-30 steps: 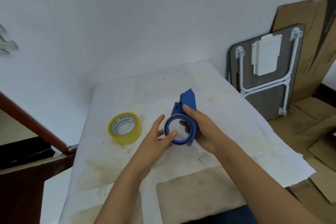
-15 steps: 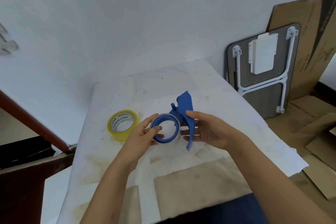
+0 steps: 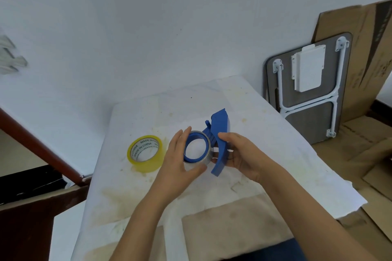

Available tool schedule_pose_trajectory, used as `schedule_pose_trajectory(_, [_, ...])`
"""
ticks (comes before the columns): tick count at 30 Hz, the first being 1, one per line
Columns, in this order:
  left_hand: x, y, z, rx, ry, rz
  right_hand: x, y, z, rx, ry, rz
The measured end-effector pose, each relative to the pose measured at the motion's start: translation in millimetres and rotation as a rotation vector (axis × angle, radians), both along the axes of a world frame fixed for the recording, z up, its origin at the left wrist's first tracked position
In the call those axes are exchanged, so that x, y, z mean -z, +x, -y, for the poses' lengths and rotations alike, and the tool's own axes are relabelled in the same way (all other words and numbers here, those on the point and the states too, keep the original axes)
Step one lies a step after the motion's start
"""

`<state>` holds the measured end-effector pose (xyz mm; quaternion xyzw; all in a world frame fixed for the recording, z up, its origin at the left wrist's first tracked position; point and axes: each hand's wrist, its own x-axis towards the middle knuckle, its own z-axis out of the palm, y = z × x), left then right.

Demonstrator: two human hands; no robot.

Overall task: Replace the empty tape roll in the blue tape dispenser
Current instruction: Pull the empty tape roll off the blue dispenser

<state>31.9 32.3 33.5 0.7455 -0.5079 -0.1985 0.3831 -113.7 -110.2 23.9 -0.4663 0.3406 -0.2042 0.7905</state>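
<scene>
Surroundings: table (image 3: 265, 133) covered in white paper sheet, yellowish stains, edges wrinkled; two bare tan patches of the surface show at the near edge. Full roll of yellow-tinted clear tape (image 3: 145, 153) lies flat on the paper, left of the hands, near but not touching; white core printed "MADE IN CHINA". Right of the table, a folded grey table (image 3: 305, 91) with white tube legs leans on the white wall (image 3: 169, 27), flattened brown cardboard (image 3: 364, 53) behind and under it. Dark red-brown wooden rail (image 3: 38, 146) runs diagonally at left. Nothing blocks the workspace; only the hands themselves hide parts of the dispenser.

Blue tape dispenser (image 3: 220, 133): matte blue plastic, curved flat handle plate, wedge-shaped front end pointing up and away. Held above the table centre.

Empty tape roll (image 3: 197, 148): thin greyish ring around a blue hub, hollow centre, sits just left of the handle plate; can't tell whether it is seated or partly off.

Left hand (image 3: 176, 165): curled partway, thumb under the ring, fingers over its top, gripping the roll.

Right hand (image 3: 244, 154): fingers partly closed around the handle plate, thumb on top edge.
</scene>
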Motion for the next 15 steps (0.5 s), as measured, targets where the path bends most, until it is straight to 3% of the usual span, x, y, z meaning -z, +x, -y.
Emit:
schedule_pose_trajectory(10, [1.0,-5.0,-0.4,-0.113,-0.140,-0.055,-2.6,0.3,-9.0,0.014,-0.066,-0.009])
schedule_pose_trajectory(12, [-6.4,-4.5,-7.1,-0.159,-0.161,-0.203,-2.8,-1.6,-10.2,0.066,-0.063,0.002])
schedule_pose_trajectory(15, [-24.8,0.4,-12.7,-0.210,-0.205,-0.579,-3.6,-5.6,-7.9,0.185,0.003,0.056])
